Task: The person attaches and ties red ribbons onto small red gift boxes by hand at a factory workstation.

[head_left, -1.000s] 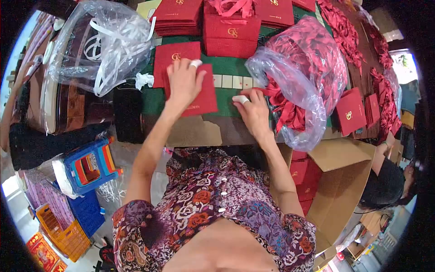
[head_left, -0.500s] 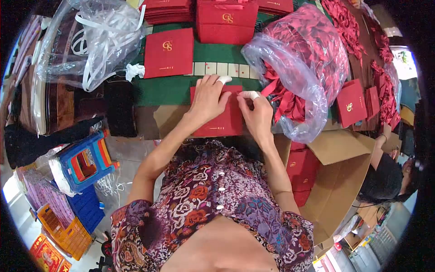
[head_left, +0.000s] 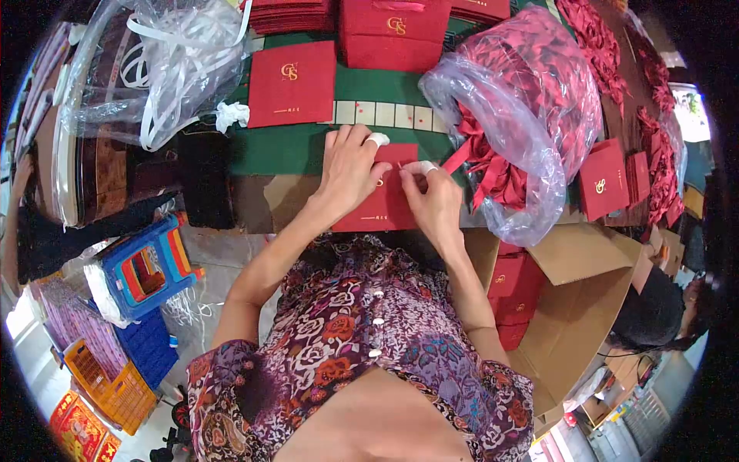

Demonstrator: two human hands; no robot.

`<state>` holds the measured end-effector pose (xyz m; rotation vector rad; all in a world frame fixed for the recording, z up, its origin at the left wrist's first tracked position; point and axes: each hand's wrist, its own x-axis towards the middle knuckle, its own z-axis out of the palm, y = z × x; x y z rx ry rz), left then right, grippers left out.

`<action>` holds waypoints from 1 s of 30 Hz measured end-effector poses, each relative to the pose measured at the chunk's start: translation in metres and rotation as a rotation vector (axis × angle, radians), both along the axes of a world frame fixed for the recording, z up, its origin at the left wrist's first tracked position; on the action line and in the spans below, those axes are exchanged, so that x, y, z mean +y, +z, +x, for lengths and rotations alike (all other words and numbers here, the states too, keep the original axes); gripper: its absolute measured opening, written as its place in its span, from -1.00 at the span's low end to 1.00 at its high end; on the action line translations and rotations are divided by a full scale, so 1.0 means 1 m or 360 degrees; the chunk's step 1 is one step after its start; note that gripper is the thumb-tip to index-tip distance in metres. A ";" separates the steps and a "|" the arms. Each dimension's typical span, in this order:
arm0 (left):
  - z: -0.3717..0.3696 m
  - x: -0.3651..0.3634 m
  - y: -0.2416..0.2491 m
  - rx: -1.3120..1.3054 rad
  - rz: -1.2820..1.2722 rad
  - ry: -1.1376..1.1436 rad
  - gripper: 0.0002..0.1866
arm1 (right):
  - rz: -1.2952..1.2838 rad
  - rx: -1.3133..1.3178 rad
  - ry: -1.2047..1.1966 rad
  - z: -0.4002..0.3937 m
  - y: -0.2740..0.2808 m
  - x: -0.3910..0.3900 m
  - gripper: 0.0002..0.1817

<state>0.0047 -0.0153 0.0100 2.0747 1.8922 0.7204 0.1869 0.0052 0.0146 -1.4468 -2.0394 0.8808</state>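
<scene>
A red paper bag [head_left: 377,209] with gold print lies flat at the table's front edge. My left hand [head_left: 346,171] rests on its upper left part, fingers stretched out and thumb apart, pressing on it. White tape wraps one finger. Over the bag's upper right part, my right hand [head_left: 436,196] is closed in a pinch, its index finger also wrapped in white. Whatever sits between its fingertips is too small to name. Right of this hand, red ribbons [head_left: 496,173] spill from a clear plastic bag [head_left: 531,223].
Another red bag [head_left: 291,85] lies at the back left, with stacked red bags [head_left: 394,35] behind. White cords fill a plastic bag [head_left: 188,69]. An open cardboard box [head_left: 573,308] holds red bags below right. Stacked plastic stools [head_left: 146,269] stand left. Another person [head_left: 654,308] is at right.
My right hand has shifted slightly left and down, its pinched fingertips now over the bag rather than at its edge. My left hand stays on the bag. The whole view has shifted slightly.
</scene>
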 end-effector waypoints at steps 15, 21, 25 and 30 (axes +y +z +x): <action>0.013 -0.001 0.010 -0.0304 -0.0101 0.0102 -0.76 | -0.0311 -0.0004 -0.0003 0.000 0.012 0.022 -0.78; 0.018 -0.002 0.014 -0.0366 -0.0043 0.0125 -0.85 | -0.0355 -0.0032 0.0039 -0.001 0.025 0.026 -0.78; 0.023 -0.003 0.021 -0.0396 -0.0073 0.0119 -0.86 | -0.0298 0.0032 -0.0014 -0.004 0.022 0.025 -0.78; 0.015 0.002 0.013 -0.0459 -0.0054 0.0174 -0.85 | -0.0201 0.0116 -0.0113 -0.012 0.024 0.013 -0.81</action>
